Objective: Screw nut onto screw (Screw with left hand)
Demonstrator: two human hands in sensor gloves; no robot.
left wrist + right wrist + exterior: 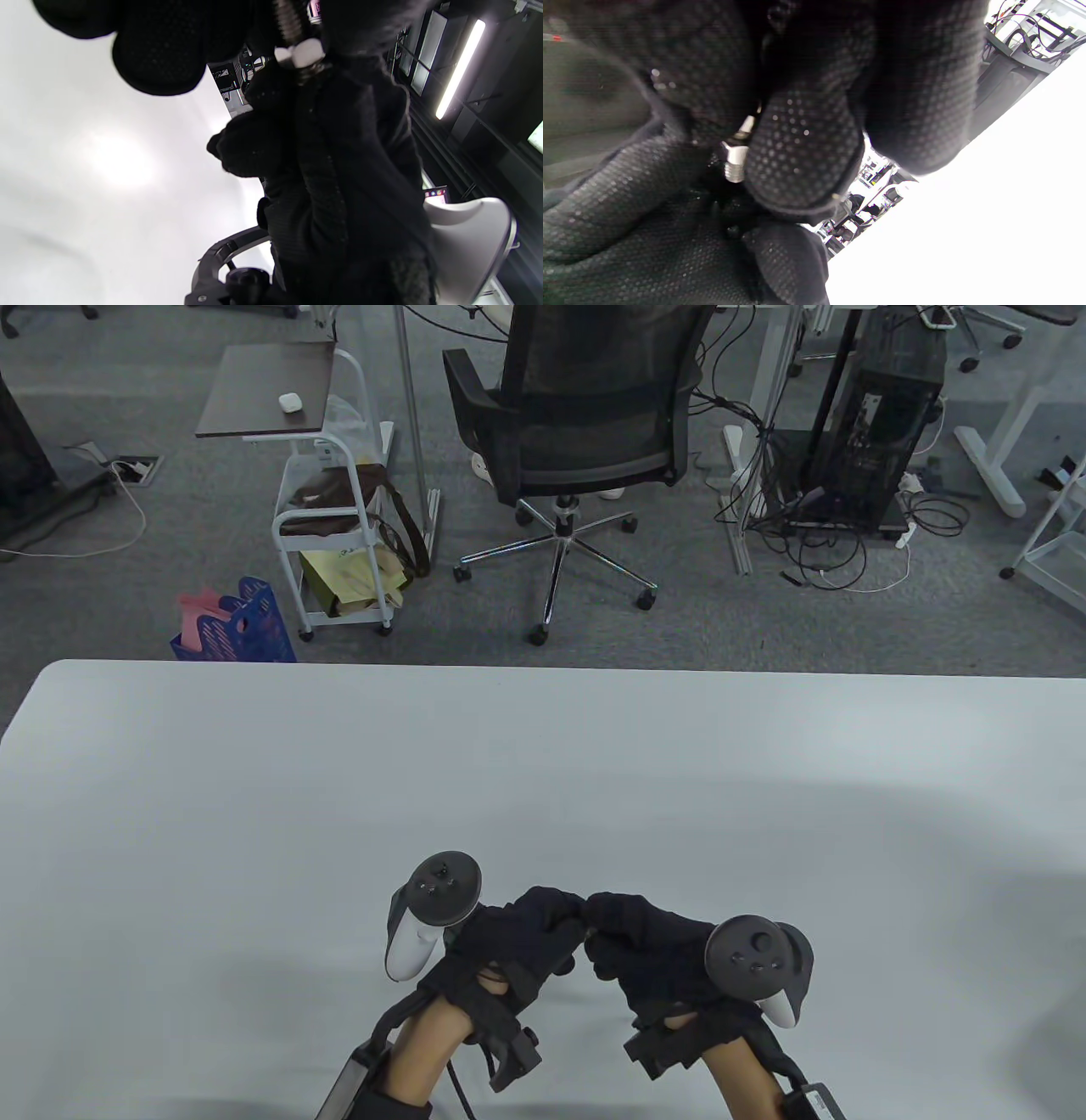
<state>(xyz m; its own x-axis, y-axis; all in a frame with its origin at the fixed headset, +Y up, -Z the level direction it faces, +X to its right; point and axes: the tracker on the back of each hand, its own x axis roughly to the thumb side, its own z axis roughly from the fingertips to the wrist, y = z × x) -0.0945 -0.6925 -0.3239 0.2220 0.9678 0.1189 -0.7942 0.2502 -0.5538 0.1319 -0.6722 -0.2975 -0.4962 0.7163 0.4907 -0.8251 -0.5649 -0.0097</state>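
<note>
Gloved fingers [801, 156] hide most of the screw [290, 23].

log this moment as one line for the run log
phase: threading | nut: on screw | left hand, right hand: meet above table

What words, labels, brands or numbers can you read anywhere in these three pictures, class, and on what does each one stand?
No text can be read in any view.
Yellow paper bag on the white cart: faint print, too small to read.
Label on the right wrist strap: blurred.
Small screen behind the gloves: only coloured specks.
Nut, screw, left hand and right hand: no markings visible.
</note>
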